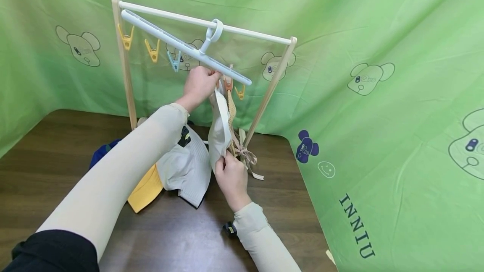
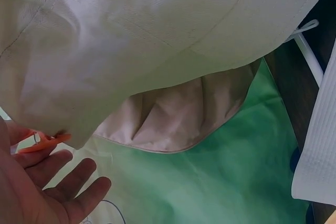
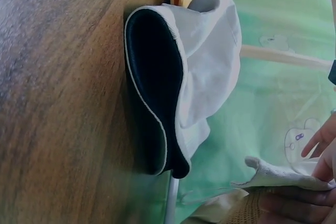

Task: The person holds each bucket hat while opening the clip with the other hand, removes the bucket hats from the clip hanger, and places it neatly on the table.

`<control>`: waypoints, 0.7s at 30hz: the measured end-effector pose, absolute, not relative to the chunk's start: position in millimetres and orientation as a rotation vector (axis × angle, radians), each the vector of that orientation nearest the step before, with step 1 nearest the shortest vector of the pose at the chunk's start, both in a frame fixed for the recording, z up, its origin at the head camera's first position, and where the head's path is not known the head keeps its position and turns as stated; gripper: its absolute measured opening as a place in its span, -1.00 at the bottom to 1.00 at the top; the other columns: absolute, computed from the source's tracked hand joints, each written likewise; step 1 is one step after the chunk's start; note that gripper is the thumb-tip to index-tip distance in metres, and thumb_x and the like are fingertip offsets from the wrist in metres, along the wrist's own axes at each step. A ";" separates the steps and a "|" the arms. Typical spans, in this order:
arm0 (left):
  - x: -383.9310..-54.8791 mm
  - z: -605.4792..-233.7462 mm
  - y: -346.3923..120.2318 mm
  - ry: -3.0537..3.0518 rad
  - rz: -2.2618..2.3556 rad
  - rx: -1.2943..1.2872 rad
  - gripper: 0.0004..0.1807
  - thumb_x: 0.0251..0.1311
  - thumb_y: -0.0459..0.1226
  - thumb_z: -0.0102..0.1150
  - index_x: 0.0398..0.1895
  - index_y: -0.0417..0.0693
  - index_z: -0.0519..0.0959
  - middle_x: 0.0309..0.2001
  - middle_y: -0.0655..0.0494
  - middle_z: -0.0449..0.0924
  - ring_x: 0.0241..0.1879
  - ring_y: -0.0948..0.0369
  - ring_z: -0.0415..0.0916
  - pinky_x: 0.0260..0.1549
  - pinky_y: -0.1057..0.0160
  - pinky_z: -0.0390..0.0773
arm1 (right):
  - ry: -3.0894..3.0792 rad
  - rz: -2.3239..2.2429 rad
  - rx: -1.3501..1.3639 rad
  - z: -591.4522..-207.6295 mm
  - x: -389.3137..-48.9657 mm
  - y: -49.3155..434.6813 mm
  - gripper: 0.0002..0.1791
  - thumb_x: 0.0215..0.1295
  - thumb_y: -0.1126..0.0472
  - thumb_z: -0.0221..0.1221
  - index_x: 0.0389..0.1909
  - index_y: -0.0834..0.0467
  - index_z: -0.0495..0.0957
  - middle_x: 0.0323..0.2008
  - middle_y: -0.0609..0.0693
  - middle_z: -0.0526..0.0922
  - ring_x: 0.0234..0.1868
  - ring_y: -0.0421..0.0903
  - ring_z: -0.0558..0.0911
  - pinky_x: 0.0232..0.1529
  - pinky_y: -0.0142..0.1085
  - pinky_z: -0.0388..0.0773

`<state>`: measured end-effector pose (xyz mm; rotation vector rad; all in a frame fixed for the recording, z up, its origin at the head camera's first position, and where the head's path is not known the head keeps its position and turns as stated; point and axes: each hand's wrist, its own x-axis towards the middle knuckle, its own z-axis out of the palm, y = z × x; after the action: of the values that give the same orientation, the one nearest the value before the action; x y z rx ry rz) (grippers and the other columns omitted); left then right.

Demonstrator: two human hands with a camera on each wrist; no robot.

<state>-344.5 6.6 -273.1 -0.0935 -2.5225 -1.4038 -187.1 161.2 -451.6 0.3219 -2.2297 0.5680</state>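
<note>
An off-white cloth hat hangs below the right half of a light blue hanger. My left hand is just under the hanger bar and pinches an orange clothespin at the hat's upper edge; its other fingers spread loosely in the left wrist view. Lower down, my right hand holds the hat's bottom edge between thumb and fingers. Right beside it hangs a tan woven hat below another orange clothespin. A pinkish-beige cloth piece shows behind the off-white hat.
The hanger hooks over the white rail of a wooden-legged rack. Yellow clothespins and a blue clothespin dangle from it. A white bucket hat with dark lining and a yellow hat lie on the wooden table.
</note>
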 end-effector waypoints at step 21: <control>-345.9 -273.7 5.5 -2.531 -1.378 -0.116 -0.44 0.45 0.13 0.05 -0.67 0.02 0.45 -0.67 0.17 0.34 -0.63 0.20 0.23 -0.64 0.25 0.18 | -2.201 0.574 0.321 -447.3 -181.5 161.3 -0.81 0.20 0.32 0.17 -0.59 0.13 0.48 -0.73 0.03 0.52 -0.72 0.14 0.51 -0.69 -0.03 0.39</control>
<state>-345.9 5.5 -273.7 -0.1156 -2.5309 -1.3778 -181.5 161.3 -447.3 0.3213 -2.2012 0.5737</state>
